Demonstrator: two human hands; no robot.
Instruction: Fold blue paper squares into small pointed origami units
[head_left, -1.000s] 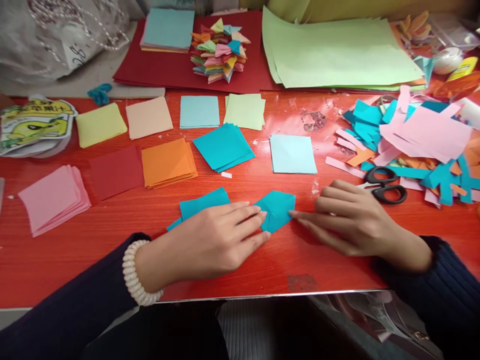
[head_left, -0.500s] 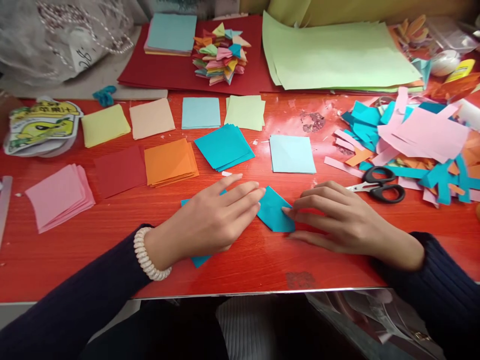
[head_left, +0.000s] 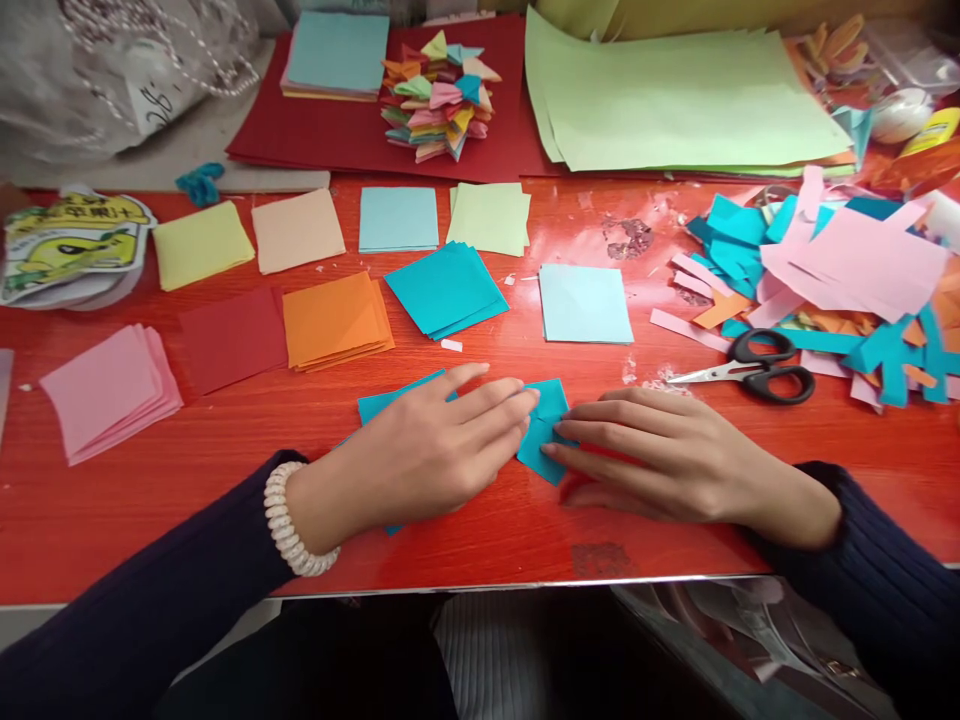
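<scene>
A small folded blue paper [head_left: 545, 405] lies on the red table between my two hands, with fold lines across its surface. My left hand [head_left: 442, 445] lies flat with fingers stretched out, its fingertips on the left edge of this paper. Under that hand a larger blue sheet [head_left: 401, 393] shows in part; the rest of it is covered. From the other side my right hand [head_left: 660, 450] rests its stretched fingertips on the right part of the folded paper, while its thumb sits lower, near the tabletop and partly hidden.
Black-handled scissors [head_left: 765, 368] lie right of my right hand, beside a heap of paper scraps [head_left: 855, 260]. Several square paper stacks, including orange [head_left: 337, 320] and blue [head_left: 450, 290], stand beyond my left hand. Behind them is a spiky folded-paper piece [head_left: 442, 100].
The folded blue paper has turned, and its outline and fold lines look different. My right fingers have moved left, further over it. The view has shifted slightly.
</scene>
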